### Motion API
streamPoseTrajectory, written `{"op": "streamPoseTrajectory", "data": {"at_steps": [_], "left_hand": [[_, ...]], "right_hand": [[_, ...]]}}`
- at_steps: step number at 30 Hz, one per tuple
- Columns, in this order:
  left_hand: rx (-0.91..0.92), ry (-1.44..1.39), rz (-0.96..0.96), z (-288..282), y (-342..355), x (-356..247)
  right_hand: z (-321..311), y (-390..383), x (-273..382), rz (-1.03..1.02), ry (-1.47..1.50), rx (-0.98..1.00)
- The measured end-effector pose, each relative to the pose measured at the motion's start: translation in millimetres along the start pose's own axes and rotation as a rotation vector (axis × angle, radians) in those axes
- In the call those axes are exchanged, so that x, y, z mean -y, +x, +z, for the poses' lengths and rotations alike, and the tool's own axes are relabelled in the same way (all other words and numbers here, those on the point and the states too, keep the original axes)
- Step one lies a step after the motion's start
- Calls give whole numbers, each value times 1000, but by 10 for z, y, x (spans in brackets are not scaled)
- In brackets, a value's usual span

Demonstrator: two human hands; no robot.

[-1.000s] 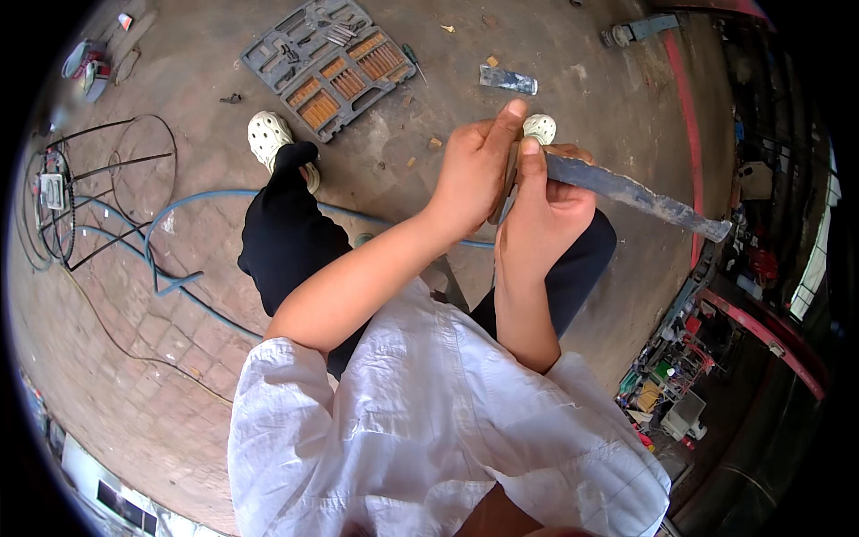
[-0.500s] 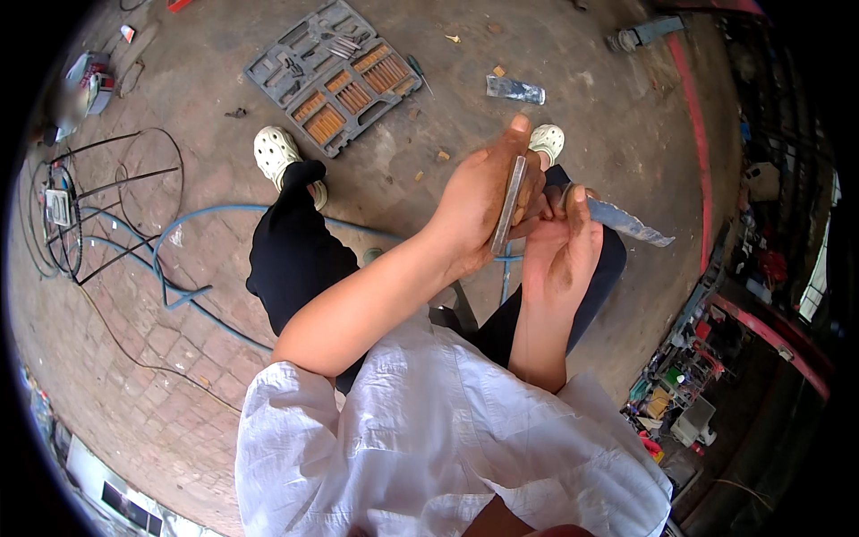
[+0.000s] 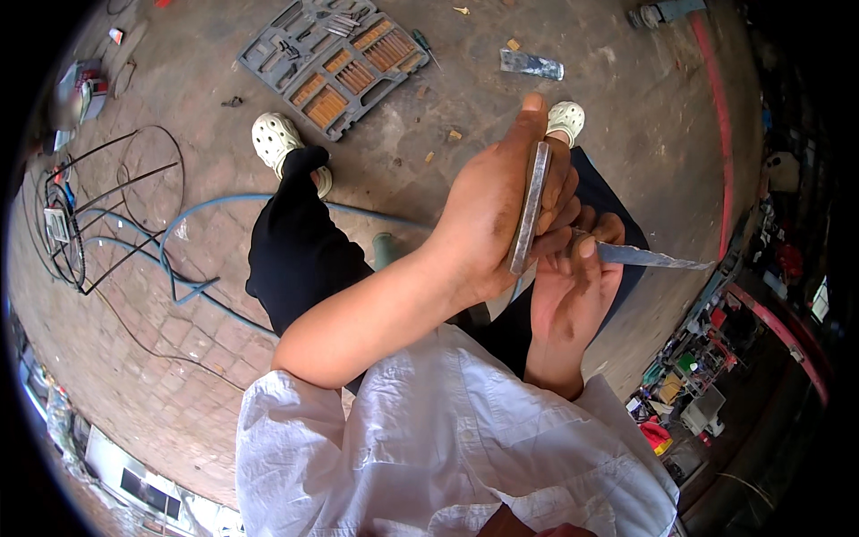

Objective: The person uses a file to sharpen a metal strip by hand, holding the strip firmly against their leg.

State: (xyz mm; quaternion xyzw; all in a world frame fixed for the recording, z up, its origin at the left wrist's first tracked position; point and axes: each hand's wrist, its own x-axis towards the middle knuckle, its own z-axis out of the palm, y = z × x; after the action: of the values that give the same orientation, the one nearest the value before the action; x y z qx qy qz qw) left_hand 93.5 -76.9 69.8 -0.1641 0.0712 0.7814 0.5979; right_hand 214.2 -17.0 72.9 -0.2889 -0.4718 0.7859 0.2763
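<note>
My left hand point(image 3: 497, 201) is closed around a grey metal bar point(image 3: 531, 210) that stands out along its palm, thumb pointing away from me. Close beside it, my right hand point(image 3: 577, 291) pinches a blue-grey strip with a ragged edge point(image 3: 653, 258), which looks like torn abrasive cloth. The strip points off to the right, seen nearly edge-on. Fingers of both hands meet at its inner end, and what lies between them there is hidden. A similar strip point(image 3: 531, 64) lies on the floor beyond my feet.
An open grey tool case point(image 3: 335, 63) with orange-brown pieces lies ahead, a screwdriver point(image 3: 426, 46) beside it. Blue hose point(image 3: 215, 204) runs across the brick floor at left, near a black wire frame point(image 3: 107, 192). A red rail point(image 3: 713, 134) and cluttered tools point(image 3: 698, 376) border the right.
Both hands have shifted slightly to the right in view. The strip in my right hand has turned from showing its broad face to nearly edge-on. Both grips remain closed.
</note>
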Motion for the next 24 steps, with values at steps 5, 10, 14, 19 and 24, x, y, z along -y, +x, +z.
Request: {"op": "streamPoseTrajectory", "data": {"at_steps": [5,10,14,19,24], "left_hand": [[-34,63,47,-34,68,12],[-155,269,123,-27,158,56],[-250,363,199,-34,220,85],[-277,445,225,-43,229,99],[-288,466,241,-13,224,116]], "right_hand": [[-1,-11,26,-66,-65,0],[64,-107,66,111,-186,31],[24,-148,30,208,-189,9],[40,-123,25,236,-200,-5],[-44,-117,1,324,-42,-39]]}}
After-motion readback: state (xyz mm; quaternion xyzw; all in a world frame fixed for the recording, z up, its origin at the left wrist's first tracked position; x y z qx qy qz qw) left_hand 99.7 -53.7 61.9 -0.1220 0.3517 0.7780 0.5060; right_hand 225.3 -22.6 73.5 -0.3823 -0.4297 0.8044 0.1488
